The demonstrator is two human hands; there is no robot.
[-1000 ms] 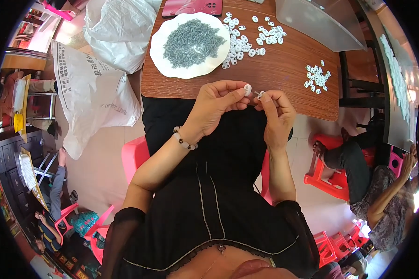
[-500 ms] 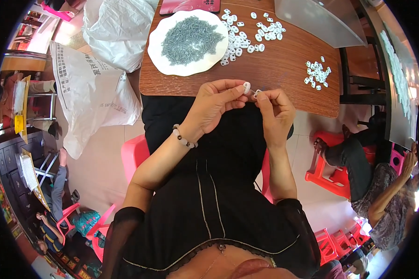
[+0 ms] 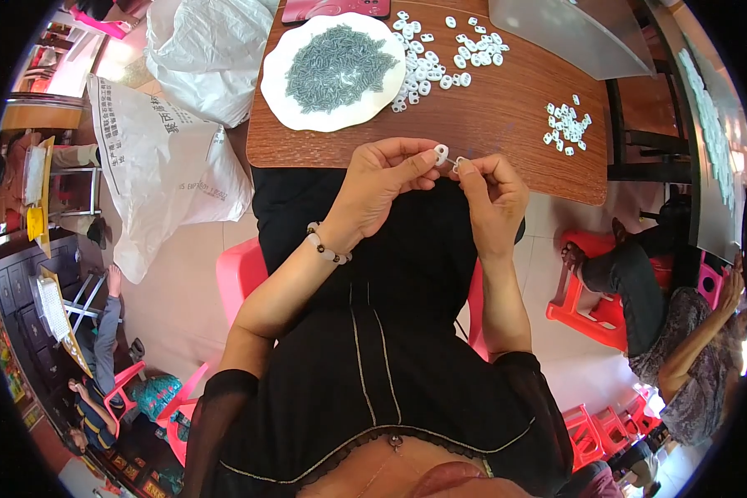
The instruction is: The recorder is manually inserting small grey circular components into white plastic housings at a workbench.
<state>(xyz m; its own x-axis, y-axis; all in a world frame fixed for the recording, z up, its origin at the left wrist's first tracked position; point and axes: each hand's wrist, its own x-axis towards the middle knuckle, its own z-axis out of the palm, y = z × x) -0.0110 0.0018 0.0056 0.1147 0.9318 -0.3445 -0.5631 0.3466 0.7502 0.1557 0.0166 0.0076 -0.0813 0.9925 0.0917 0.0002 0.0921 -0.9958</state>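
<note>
Over the near edge of the table, my left hand [image 3: 386, 183] pinches a small white oval plastic piece with holes [image 3: 441, 152] between thumb and fingers. Close to its right, my right hand [image 3: 496, 203] has thumb and forefinger closed on a smaller white plastic piece [image 3: 457, 165]. A thin bit seems to show between the two pieces, too small to make out. Beyond my hands, a white scalloped plate [image 3: 275, 95] holds a heap of short grey rod-like parts [image 3: 336, 70]. Loose white oval pieces [image 3: 427, 70] lie right of the plate, and smaller white pieces [image 3: 567, 129] at the table's right.
The brown wooden table [image 3: 490, 137] bears a pink phone [image 3: 336, 10] and a translucent bin [image 3: 568, 37] at its far side. White sacks [image 3: 170, 166] stand at the left. A person [image 3: 681, 365] sits on the right near a red stool [image 3: 585, 307].
Both hands keep their pinch in almost the same place, their fingertips shifting only slightly. The table and plate sit a little higher in the view.
</note>
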